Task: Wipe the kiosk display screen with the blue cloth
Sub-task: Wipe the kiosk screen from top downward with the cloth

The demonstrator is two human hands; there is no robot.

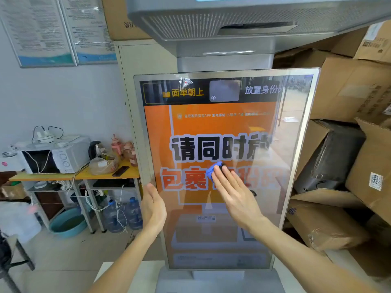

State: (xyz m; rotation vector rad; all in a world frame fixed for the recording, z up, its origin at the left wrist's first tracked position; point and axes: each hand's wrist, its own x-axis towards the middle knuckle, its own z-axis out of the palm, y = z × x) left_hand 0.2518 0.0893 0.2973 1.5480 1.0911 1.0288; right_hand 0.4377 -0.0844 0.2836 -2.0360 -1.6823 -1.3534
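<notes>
While my flat left hand braces the edge of the tall orange-lit kiosk screen so it stays steady, my right hand, fingers straight, presses the crumpled blue cloth mid-frame.

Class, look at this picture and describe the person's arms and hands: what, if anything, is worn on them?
The left hand and right hand are bare: no gloves, and no rings that can be seen. Both arms are uncovered down to the frame edge, with no sleeve, watch or bracelet in view.
</notes>
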